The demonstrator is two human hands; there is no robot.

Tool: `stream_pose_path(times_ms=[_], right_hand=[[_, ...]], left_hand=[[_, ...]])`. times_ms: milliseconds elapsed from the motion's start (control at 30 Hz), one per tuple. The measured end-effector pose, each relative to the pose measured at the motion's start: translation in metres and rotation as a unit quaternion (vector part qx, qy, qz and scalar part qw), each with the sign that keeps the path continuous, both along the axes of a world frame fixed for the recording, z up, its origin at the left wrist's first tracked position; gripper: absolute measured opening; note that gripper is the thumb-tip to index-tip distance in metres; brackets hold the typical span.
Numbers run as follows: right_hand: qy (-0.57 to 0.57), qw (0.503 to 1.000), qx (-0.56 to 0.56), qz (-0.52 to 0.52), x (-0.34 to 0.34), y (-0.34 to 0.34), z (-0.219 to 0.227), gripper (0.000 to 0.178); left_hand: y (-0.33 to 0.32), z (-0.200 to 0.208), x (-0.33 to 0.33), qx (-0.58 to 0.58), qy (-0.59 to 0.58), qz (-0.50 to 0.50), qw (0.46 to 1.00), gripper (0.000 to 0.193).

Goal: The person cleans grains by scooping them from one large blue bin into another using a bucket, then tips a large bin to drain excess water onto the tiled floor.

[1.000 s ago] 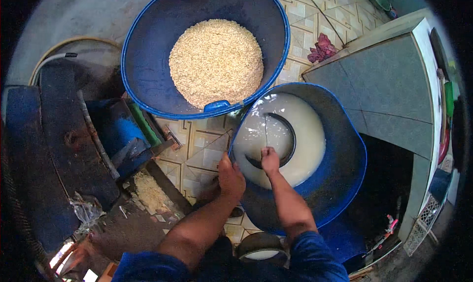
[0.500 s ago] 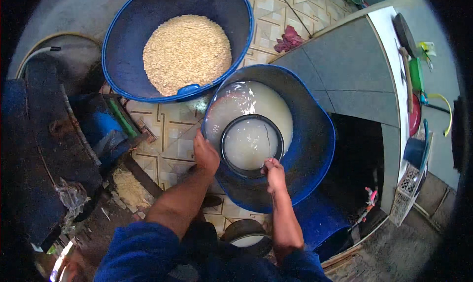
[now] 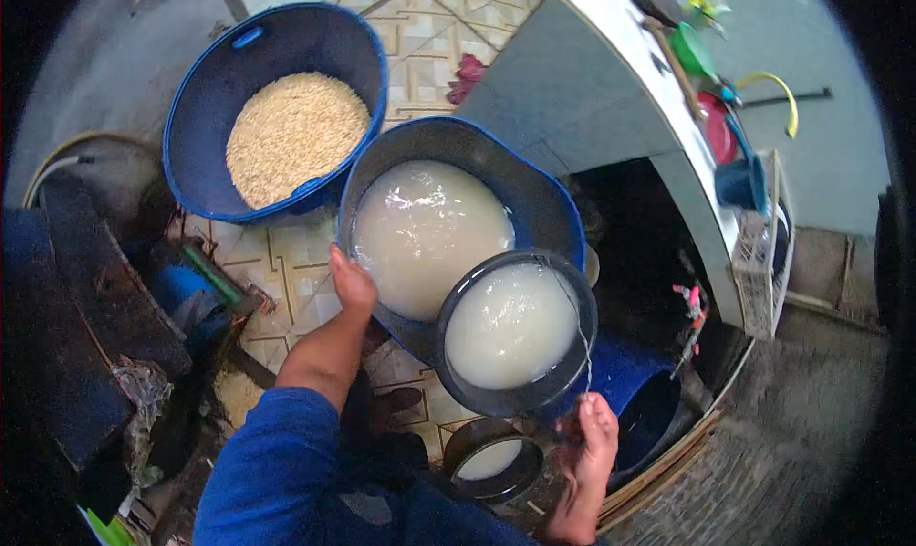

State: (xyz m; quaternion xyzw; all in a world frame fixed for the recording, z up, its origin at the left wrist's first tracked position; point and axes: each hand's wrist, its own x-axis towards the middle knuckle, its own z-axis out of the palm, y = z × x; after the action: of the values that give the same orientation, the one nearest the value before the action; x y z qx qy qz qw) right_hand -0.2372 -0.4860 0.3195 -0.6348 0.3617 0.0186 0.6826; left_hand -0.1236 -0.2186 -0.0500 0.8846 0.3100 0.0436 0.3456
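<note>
My right hand (image 3: pixel 593 439) is closed round the twisted wire handle of a black bucket (image 3: pixel 448 355). Cloudy whitish liquid fills much of this bucket, which hangs above the right front rim of a large blue plastic tub (image 3: pixel 539 188). More of the same murky liquid (image 3: pixel 429 226) lies in the tub, with light glinting on its surface. At the tub's left rim, my left hand (image 3: pixel 353 286) grips the edge, its fingers partly hidden.
A second blue tub (image 3: pixel 181 136) at the far left holds pale grains (image 3: pixel 298 136). Below the black bucket stands another dark bucket (image 3: pixel 523 474) with whitish liquid. A blue barrel (image 3: pixel 625 379) lies right. Dippers and a white crate (image 3: pixel 754 260) line the counter (image 3: pixel 611 11).
The black bucket has come up out of the blue tub, moving right and toward me with my right hand. My left hand stays at the tub's rim. The view has shifted.
</note>
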Motion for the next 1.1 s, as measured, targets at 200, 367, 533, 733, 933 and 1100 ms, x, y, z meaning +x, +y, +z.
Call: stream_pose_path(times_ms=[200, 367, 533, 733, 933, 1100], right_hand=[[-0.035, 0.993, -0.004, -0.112, -0.066, -0.012, 0.063, 0.016], [-0.047, 0.992, 0.015, -0.114, -0.134, -0.029, 0.072, 0.019], [0.031, 0.983, -0.074, -0.166, -0.235, -0.035, 0.044, 0.028], [0.016, 0.956, -0.218, -0.197, -0.333, -0.047, 0.004, 0.036], [0.055, 0.895, -0.184, -0.402, -0.443, -0.059, -0.012, 0.038], [0.103, 0.834, -0.219, -0.497, -0.509, -0.060, -0.044, 0.041]], left_hand=[[-0.011, 0.037, -0.007, 0.077, -0.004, -0.098, 0.992, 0.070], [-0.028, 0.081, -0.043, 0.029, -0.056, -0.305, 0.950, 0.056], [-0.125, 0.199, -0.147, -0.474, 0.372, -0.415, 0.682, 0.040], [-0.176, 0.205, -0.225, -0.449, 0.387, -0.543, 0.595, 0.022], [-0.254, 0.263, -0.312, -0.435, 0.484, -0.544, 0.530, 0.014], [-0.299, 0.293, -0.369, -0.399, 0.515, -0.581, 0.488, 0.013]])
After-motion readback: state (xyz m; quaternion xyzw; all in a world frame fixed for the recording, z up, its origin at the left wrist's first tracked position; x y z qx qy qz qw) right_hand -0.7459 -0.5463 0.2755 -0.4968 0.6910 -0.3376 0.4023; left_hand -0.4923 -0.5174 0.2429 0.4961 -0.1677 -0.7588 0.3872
